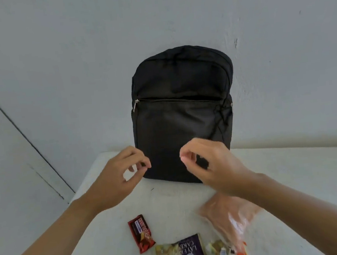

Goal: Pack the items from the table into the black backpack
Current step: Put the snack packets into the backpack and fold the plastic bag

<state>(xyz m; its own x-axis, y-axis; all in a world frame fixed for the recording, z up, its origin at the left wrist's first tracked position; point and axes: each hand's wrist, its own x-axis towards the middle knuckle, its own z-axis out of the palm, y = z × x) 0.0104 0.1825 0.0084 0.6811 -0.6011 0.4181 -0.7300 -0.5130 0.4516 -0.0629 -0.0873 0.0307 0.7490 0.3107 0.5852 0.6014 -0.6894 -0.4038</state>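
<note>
at the far edge of the table (290, 167) the black backpack (182, 105) stands up tall against the white wall (53, 56). its zips look closed. both hands are right in front of the bottom of the backpack, up off the table. the left hand (122, 173) has its fingers curled in, with the thumb a bit apart, and it holds nothing. the right hand (210, 164) has its fingers curled in too, with the thumb and first finger close together, and it holds nothing. i cannot tell if any fingertip touches the backpack. along the near edge of the table lie the snacks. a red chocolate bar (142, 233) is on the left. a purple layer cake pack (180, 252) is just beside it. next comes a small bright packet (229, 254). a clear bag of orange-brown stuff (231, 215) lies just behind that packet.
</note>
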